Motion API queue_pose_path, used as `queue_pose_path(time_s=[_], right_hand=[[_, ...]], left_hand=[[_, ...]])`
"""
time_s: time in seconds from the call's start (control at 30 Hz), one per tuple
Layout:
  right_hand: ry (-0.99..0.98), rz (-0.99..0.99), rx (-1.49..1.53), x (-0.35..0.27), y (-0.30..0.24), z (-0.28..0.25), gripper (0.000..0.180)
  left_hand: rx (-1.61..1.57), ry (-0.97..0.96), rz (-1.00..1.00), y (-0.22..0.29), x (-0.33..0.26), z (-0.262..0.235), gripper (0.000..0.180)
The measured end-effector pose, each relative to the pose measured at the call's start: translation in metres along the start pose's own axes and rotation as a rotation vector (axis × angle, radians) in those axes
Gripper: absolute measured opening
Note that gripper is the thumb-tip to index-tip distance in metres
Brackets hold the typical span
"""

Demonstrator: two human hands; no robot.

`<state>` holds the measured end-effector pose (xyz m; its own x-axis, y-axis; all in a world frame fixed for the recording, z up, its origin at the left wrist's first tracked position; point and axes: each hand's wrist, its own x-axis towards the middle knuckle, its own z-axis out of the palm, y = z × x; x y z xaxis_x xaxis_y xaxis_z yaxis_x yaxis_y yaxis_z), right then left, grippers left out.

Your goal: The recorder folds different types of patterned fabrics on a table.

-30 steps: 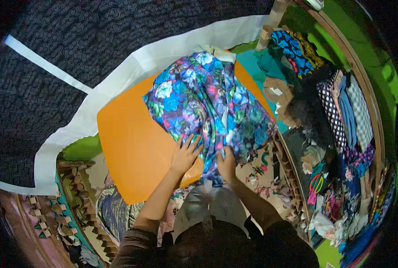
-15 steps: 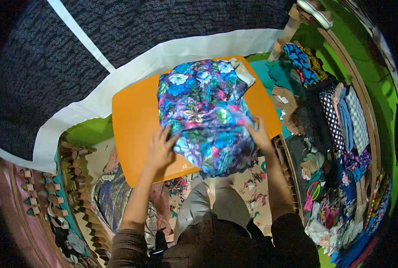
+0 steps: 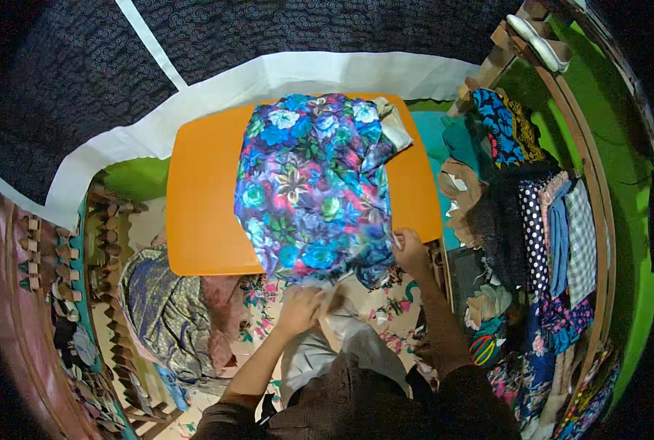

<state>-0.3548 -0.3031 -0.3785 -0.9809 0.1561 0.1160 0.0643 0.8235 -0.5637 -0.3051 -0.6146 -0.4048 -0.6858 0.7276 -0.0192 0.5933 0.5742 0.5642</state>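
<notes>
A blue and purple floral cloth point(image 3: 312, 187) lies spread over an orange tabletop point(image 3: 202, 205), its near edge hanging over the table's front. My left hand point(image 3: 299, 311) grips the hanging near edge of the cloth below the table's front edge. My right hand point(image 3: 411, 251) holds the cloth's near right corner at the table's right front edge. A pale lining shows at the cloth's far right corner point(image 3: 395, 126).
A white sheet edge point(image 3: 217, 95) borders a dark patterned fabric point(image 3: 85, 81) behind the table. Stacked folded clothes point(image 3: 554, 242) fill the right side. A shiny bluish-gold cloth point(image 3: 162, 308) lies on the floor at left. Wooden rails point(image 3: 561, 81) curve along the right.
Both hands slid from the middle of the cloth toward me to its near edge; the left hand dropped below the table front. The cloth now lies flatter and hangs over the front.
</notes>
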Motion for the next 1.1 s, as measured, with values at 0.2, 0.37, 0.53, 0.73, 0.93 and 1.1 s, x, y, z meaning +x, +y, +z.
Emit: queue_pose_path(time_s=[0.2,0.37,0.53,0.73,0.93,1.1], right_hand=[[-0.617,0.368,0.325,-0.035,0.034,0.019,0.047],[-0.176,0.351,0.178,-0.051,0.027,0.057,0.071],[-0.459,0.368,0.476,-0.049,0.030,0.052,0.052],[-0.608,0.340,1.378,-0.046,0.017,0.002,0.032],[-0.854,0.443,1.062,-0.034,-0.024,-0.012,0.036],[-1.162,0.311,1.880,-0.024,-0.022,-0.037,0.057]], left_hand=[[-0.180,0.640,-0.640,-0.015,-0.006,0.027,0.058],[-0.392,0.666,-0.800,-0.017,0.029,0.039,0.059],[-0.621,0.680,-0.820,-0.003,0.023,0.038,0.047],[-1.466,0.669,-0.563,0.030,-0.004,-0.028,0.054],[-0.791,0.126,-0.715,0.009,-0.014,0.010,0.092],[-1.587,0.322,-0.757,0.011,-0.041,-0.035,0.046]])
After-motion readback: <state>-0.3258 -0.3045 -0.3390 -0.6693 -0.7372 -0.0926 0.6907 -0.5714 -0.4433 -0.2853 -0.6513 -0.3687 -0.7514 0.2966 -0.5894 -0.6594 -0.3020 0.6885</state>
